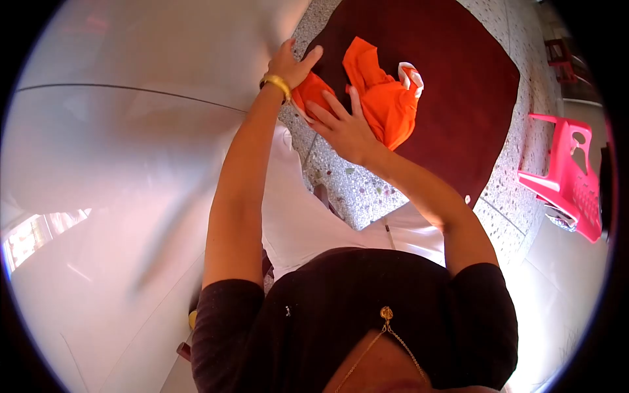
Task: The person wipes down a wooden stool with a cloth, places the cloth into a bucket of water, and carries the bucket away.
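Orange cloth [386, 108]: lies crumpled in front of me on a dark red surface [468, 85], toward its near left side. The larger part of the cloth is folded and creased, with one narrow strip pointing away from me. A white-edged portion [410, 77] curls at its right end. A second orange portion lies to the left, beside my wrist, and shows a pale edge.

Left hand [288, 67]: spread, with the thumb angled well away from the fingers. It is positioned at the far left end of the orange cloth, near the edge of the dark red surface. I cannot tell whether the palm presses on the fabric. A gold bangle [278, 85] encircles the wrist.

Right hand [347, 131]: wide, palm down, fingers fanned toward the left portion of the cloth. The fingers overlap the orange fabric; the heel of the hand lies just beside the larger folded part.

Surroundings: a speckled floor [360, 193] shows between the dark red surface and my white trousers [295, 219]. To my left stands a pale, smooth panel [131, 144], crossed by a thin dark line [131, 86]. To my right, well apart from the cloth, is a pink plastic seat [569, 180]. A gold pendant [386, 313] hangs on a chain over my dark top [334, 295].
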The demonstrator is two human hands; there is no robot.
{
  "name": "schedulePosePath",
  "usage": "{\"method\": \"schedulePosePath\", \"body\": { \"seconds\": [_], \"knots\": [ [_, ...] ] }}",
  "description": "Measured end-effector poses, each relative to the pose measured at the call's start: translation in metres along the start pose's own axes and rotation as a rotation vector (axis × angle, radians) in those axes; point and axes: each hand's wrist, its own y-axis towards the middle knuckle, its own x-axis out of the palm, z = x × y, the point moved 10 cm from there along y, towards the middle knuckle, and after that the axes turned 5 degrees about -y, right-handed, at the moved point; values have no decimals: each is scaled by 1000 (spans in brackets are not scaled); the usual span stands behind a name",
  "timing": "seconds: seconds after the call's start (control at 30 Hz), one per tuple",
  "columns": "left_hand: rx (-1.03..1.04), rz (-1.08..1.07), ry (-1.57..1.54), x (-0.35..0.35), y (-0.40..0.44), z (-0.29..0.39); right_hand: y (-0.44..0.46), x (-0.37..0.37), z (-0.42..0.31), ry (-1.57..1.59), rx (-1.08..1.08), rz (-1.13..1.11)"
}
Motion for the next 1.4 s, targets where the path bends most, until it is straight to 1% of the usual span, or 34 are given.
{"method": "schedulePosePath", "body": {
  "seconds": [0.03,0.07,0.1,0.13,0.2,0.23,0.27,0.33,0.4,0.47,0.5,0.57,0.6,0.67,0.7,0.73,0.8,0.87,0.93,1.0,1.07,1.13,1.23,1.33,1.4],
  "knots": [
    [16,2,91,4,1,9,-19,2,-3,-54,-29,18],
    [34,1,181,9,0,17,-40,4,-4,-81,-39,-23],
    [6,-42,276,20,-2,15,-64,7,-4,-104,-46,-71],
    [-8,-21,290,22,-6,15,-87,7,-2,-131,-54,-116],
    [-35,13,320,25,-16,12,-142,14,6,-250,-101,-320],
    [24,59,383,22,-19,21,-166,7,14,-284,-131,-273],
    [27,60,384,23,-20,20,-189,0,18,-316,-163,-228],
    [36,66,386,23,-15,18,-205,-46,27,-272,-117,-2],
    [9,53,391,22,-13,15,-239,-52,59,-32,52,-50],
    [-13,59,400,24,-9,10,-248,-81,81,-154,153,-91],
    [-28,18,387,25,-8,8,-256,-88,96,-250,237,-104],
    [-43,29,406,26,-4,4,-269,-99,116,-391,364,-104],
    [-52,37,417,27,-1,2,-281,-100,133,-339,499,-56],
    [-63,-4,450,31,3,0,-314,-80,162,-225,761,42],
    [-68,-11,448,31,3,0,-332,-64,172,-183,958,99],
    [-75,-14,448,30,2,1,-328,-62,171,-195,1023,200],
    [-94,-6,462,29,2,0,-307,-40,157,-284,1186,4],
    [-126,-21,456,30,0,-1,-258,-28,130,-244,1135,37],
    [-114,3,458,30,2,0,-197,-20,108,-206,1055,2],
    [-103,29,465,30,4,0,-129,-7,86,-86,938,-138],
    [-83,52,470,29,5,2,-75,13,67,-110,739,-154],
    [-93,42,468,29,7,2,-50,13,50,-238,581,-110],
    [-83,13,449,32,9,-2,-78,-3,50,-146,472,72],
    [-63,33,469,32,13,-2,-154,-19,49,-117,414,94],
    [-76,39,474,34,11,-3,-225,13,65,-340,412,-58]
  ]
}}
